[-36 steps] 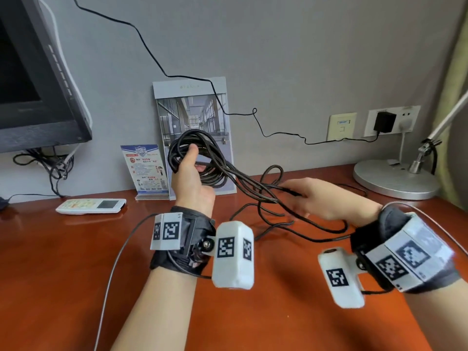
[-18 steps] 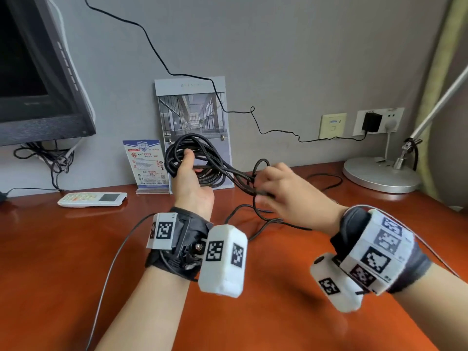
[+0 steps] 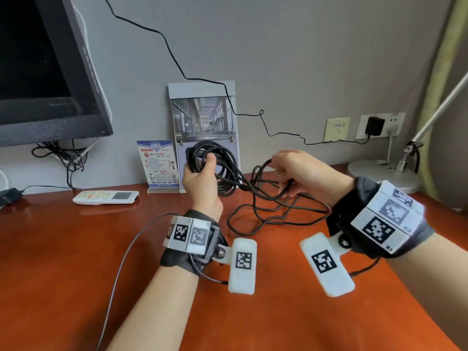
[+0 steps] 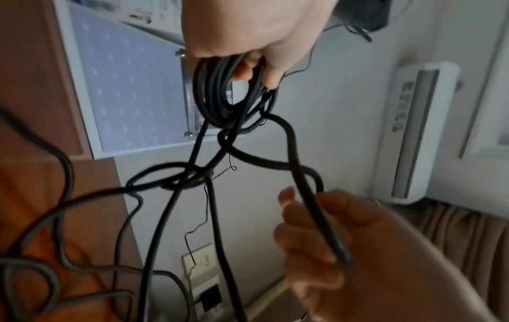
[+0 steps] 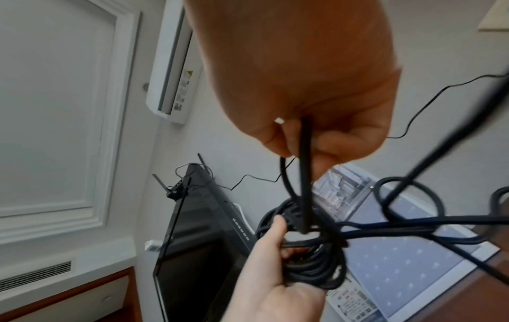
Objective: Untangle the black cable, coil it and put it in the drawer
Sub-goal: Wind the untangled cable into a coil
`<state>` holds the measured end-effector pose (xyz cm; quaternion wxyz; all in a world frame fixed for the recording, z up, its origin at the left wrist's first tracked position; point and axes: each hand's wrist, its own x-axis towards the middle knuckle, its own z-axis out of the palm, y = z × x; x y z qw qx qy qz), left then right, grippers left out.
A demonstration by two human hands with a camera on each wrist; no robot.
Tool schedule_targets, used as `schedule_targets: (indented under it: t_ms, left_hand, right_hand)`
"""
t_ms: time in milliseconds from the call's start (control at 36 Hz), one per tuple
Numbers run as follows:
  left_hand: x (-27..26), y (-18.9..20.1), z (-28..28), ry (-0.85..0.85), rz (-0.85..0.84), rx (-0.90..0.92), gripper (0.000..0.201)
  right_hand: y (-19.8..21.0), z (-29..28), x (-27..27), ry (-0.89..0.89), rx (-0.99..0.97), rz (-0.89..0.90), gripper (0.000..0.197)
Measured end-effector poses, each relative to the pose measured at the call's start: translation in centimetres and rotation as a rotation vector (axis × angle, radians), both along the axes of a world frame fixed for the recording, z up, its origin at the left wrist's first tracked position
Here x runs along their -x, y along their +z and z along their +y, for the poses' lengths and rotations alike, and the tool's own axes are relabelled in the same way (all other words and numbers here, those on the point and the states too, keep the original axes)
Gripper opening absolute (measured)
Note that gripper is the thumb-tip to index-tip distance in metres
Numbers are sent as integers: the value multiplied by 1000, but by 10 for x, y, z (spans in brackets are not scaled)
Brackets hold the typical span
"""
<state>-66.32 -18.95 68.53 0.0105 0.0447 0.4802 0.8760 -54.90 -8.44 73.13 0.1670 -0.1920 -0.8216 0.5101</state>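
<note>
The black cable (image 3: pixel 222 171) is partly wound into a coil of several turns, held up above the desk. My left hand (image 3: pixel 200 178) grips that coil (image 4: pixel 220 102), thumb over the top. Loose strands run right from it, cross in a tangle (image 3: pixel 247 187) and fall in loops (image 3: pixel 266 216) on the wood. My right hand (image 3: pixel 298 171) pinches a raised loop of the loose cable (image 5: pixel 304 165) between thumb and fingers, just right of the coil. The same pinch shows in the left wrist view, the right hand (image 4: pixel 327 231) closed round one strand. No drawer is in view.
A red-brown desk (image 3: pixel 76 262) runs to the grey wall. On it stand a monitor (image 3: pixel 45 72), a white remote (image 3: pixel 106 197), a small blue card stand (image 3: pixel 158 165), a photo board (image 3: pixel 202 115) and a lamp base (image 3: pixel 379 173). A thin wire (image 3: pixel 278 134) crosses the wall to the socket charger (image 3: pixel 374 125).
My right hand has come in from the desk's right side, then lifted a loop of loose cable up beside the coil. The left hand keeps its grip on the coil.
</note>
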Motion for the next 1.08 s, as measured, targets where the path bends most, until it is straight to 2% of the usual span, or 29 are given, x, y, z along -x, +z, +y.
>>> schedule_targets:
  t_ms: [111, 250, 389, 500, 611, 722, 778, 861, 972, 1028, 1083]
  left_hand:
    - [-3, -2, 0, -76, 114, 118, 11]
    - [-13, 3, 2, -243, 273, 252, 7]
    - [-15, 8, -2, -383, 321, 350, 7]
    - [-13, 13, -8, -428, 439, 443, 13]
    - [-18, 10, -7, -440, 586, 561, 22]
    - [-23, 11, -8, -498, 616, 543, 30]
    - [-29, 13, -8, -545, 619, 519, 31]
    - [-42, 12, -3, -547, 667, 600, 42]
    - [-44, 8, 2, -510, 695, 662, 57]
    - [-41, 8, 2, -480, 747, 743, 56]
    - [-38, 8, 2, -461, 789, 796, 46]
  right_hand:
    - [11, -11, 12, -45, -28, -65, 23]
    - [19, -24, 20, -9, -35, -93, 27]
    - [18, -33, 26, 37, -38, 67, 26]
    - [16, -26, 25, -38, 81, 119, 27]
    - [16, -15, 25, -74, 294, 70, 30]
    - [20, -12, 28, -89, 514, 98, 30]
    - [19, -12, 28, -118, 570, 115, 23]
    - [18, -15, 33, -197, 567, 160, 15]
    - [14, -16, 44, -304, 557, 229, 18]
    - [9, -17, 47, -288, 603, 244, 20]
    - [5, -18, 46, -228, 671, 253, 25]
